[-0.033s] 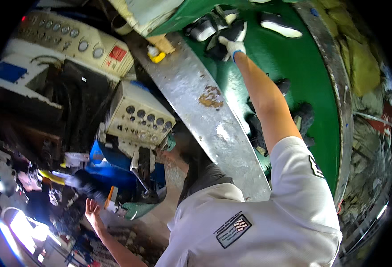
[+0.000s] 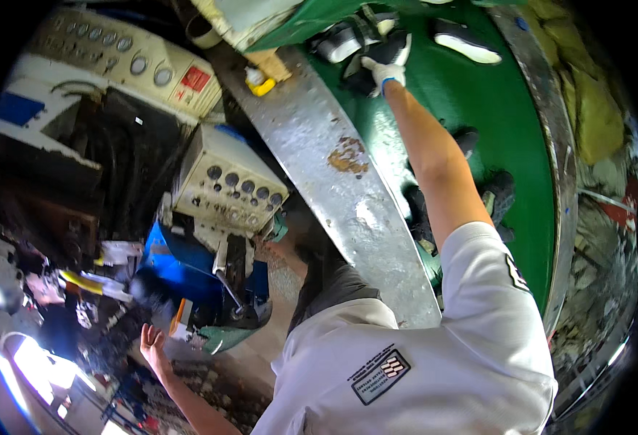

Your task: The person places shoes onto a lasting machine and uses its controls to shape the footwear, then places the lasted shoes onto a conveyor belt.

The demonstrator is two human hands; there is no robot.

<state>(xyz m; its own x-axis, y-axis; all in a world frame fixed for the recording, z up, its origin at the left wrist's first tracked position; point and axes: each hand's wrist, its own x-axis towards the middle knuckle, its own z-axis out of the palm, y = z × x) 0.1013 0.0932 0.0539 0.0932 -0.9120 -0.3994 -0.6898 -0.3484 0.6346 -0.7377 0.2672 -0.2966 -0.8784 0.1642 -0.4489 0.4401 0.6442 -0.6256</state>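
1. Black shoe [image 2: 399, 48] with a white sole edge: it lies on the green surface [image 2: 504, 123], near the top of the view, within a small cluster of similar footwear.
2. The right hand [image 2: 386, 74], in a white glove with a blue band at the wrist, is against this shoe at its near side. The thumb points out to the left; the other fingers are partly hidden, so I cannot tell whether they are clamped on the shoe or only resting against it.
3. Just left of that shoe sits another dark shoe [image 2: 338, 42], showing a white part. To the right, apart from the cluster, a dark shoe with a thick white sole [image 2: 467, 41] lies on its own.
4. More dark footwear [image 2: 499, 194] lies farther down the green surface, on both sides of the right forearm, which hides part of it.
5. The left hand [image 2: 154, 348] is well away at the lower left, fingers apart and slightly curled, with nothing visible in it. An orange-and-white piece [image 2: 181, 319] is near it.
6. A worn metal ledge [image 2: 312, 138] runs alongside the green surface, carrying a small yellow-and-white item [image 2: 259, 83]. Left of it stands a cream control box [image 2: 225, 181] with black knobs.
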